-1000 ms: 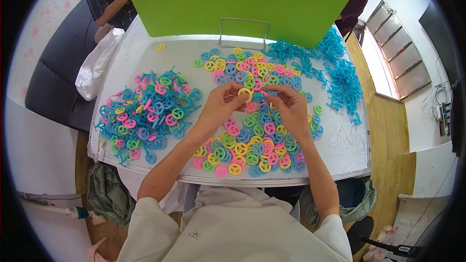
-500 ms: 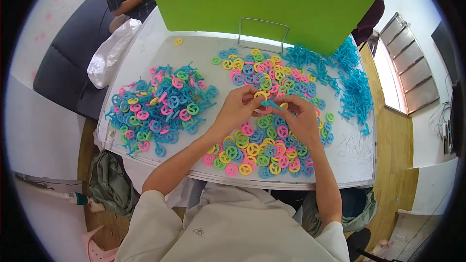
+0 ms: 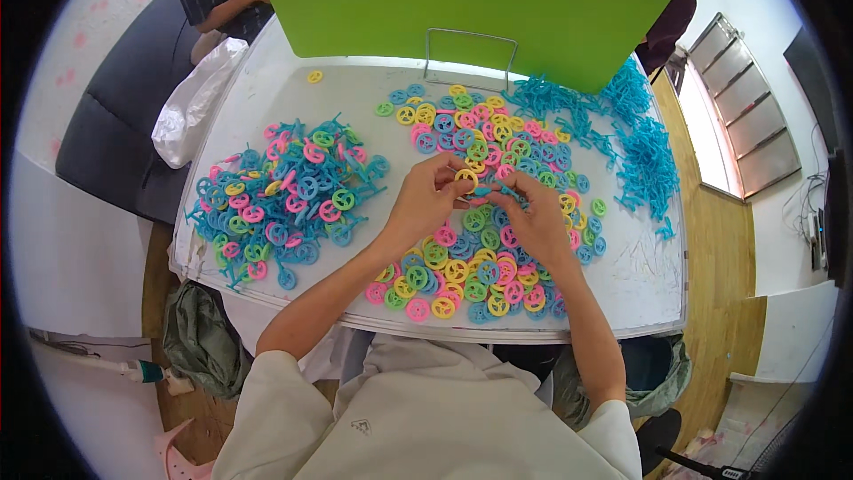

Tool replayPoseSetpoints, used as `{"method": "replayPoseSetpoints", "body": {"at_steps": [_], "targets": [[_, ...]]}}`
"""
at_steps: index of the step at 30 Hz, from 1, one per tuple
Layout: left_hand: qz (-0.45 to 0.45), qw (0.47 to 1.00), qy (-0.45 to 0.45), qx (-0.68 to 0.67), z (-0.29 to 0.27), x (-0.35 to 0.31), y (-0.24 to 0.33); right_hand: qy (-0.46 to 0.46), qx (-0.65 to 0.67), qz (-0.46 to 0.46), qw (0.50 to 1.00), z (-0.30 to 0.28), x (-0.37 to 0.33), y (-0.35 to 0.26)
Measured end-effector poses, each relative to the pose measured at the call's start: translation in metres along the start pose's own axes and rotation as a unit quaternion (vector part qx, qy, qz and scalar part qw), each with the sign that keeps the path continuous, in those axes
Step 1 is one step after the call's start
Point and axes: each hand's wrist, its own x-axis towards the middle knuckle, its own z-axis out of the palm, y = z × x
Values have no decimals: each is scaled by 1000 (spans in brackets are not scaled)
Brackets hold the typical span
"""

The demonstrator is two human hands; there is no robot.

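Observation:
Over a spread of loose plastic wheels (image 3: 486,272) in pink, yellow, green and blue, my two hands are close together. My left hand (image 3: 423,202) pinches a small yellow spoked wheel (image 3: 466,179) between thumb and fingertips. Opposite it, my right hand (image 3: 540,224) has its fingers closed on a small teal plastic part (image 3: 485,190), which reaches to the wheel. Whether the two pieces are joined is hidden by the fingers. To the left lies a heap of teal parts with coloured wheels on them (image 3: 289,187).
A pile of bare teal parts (image 3: 647,160) covers the table's far right. Behind the wheels rises a green panel (image 3: 480,4) with a wire stand (image 3: 471,34) before it. One yellow wheel (image 3: 314,76) lies alone at the far left. Another person's arm (image 3: 233,7) shows beyond.
My hands have turned slightly, and the teal part now lies more level, pointing toward the yellow wheel. The whole view has shifted a little.

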Motion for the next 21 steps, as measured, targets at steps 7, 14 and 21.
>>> {"method": "replayPoseSetpoints", "body": {"at_steps": [7,14,21], "targets": [[61,991,30,118,10,-7,2,-56,36,96,993,-4,0,13],[107,976,37,185,12,-8,2,-11,202,94,975,-2,2,11],[110,994,11,-1,23,-13,8,48,183,114,975,-2,3,8]]}}
